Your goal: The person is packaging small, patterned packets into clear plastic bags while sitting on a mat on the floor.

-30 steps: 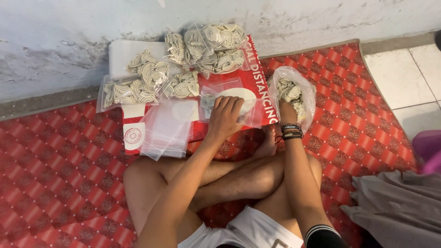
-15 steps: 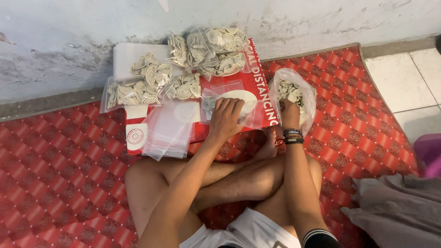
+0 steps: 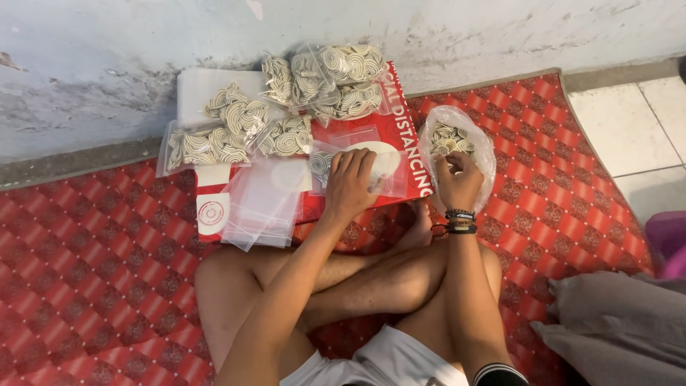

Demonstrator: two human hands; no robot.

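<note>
I sit cross-legged on a red patterned mat (image 3: 93,279). My left hand (image 3: 351,184) lies flat on a small clear bag (image 3: 325,166) that holds a few cream spiral pieces, resting on a red printed sheet (image 3: 389,136). My right hand (image 3: 458,182), with dark bands at the wrist, reaches into a large clear plastic bag (image 3: 480,146) of loose spiral pieces (image 3: 449,137), fingers curled in among them. What the fingers hold is hidden.
Several filled clear bags of spiral pieces (image 3: 286,107) are piled along the stained wall (image 3: 143,57). A stack of empty clear bags (image 3: 263,204) lies left of my left hand. White floor tiles (image 3: 643,129) lie to the right, grey cloth (image 3: 622,329) at lower right.
The view has shifted slightly. Both hands stay where they were, the left on the small bag and the right inside the large bag.
</note>
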